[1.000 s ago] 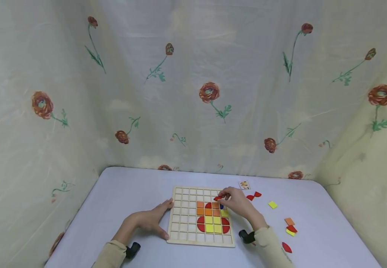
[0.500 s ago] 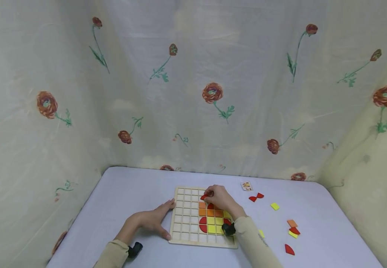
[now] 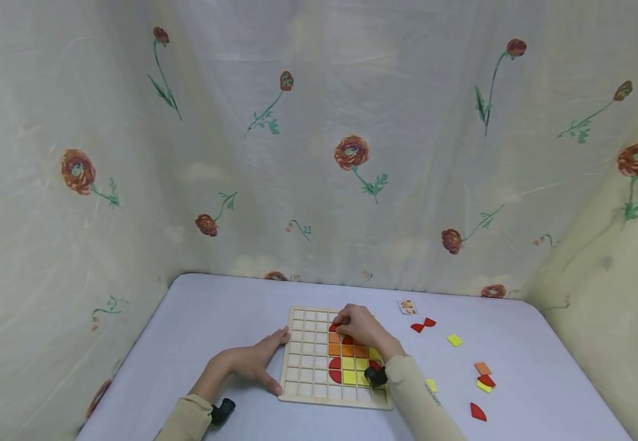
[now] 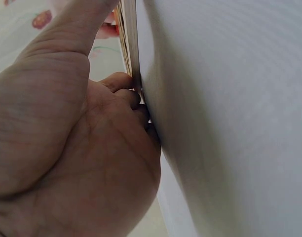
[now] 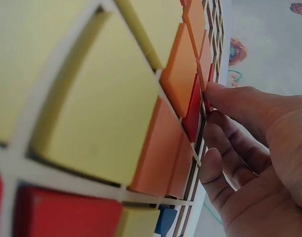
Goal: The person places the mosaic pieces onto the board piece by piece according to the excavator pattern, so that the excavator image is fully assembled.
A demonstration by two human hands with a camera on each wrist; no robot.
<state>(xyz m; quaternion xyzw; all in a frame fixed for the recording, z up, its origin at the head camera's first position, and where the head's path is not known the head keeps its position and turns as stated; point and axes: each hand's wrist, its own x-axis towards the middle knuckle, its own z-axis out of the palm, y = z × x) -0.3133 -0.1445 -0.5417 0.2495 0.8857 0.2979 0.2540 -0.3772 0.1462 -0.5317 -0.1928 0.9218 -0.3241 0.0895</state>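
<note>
Right hand (image 3: 360, 325) seemingly pinched a red piece (image 3: 333, 327) at the board (image 3: 335, 402); spread left hand (image 3: 251, 362) touched its edge; a printed card (image 3: 408, 307) lay nearby.

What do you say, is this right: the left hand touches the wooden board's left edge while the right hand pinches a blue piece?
No: the right hand pinches a red piece, not blue; the head view shows it. The left hand touches the left edge of the wooden board.

A hand could pass above the left columns of the pale wooden grid board (image 3: 307, 361); the bare left hand (image 3: 249, 363) blocked its left edge, the bare right hand (image 3: 361, 324) its upper right part.
</note>
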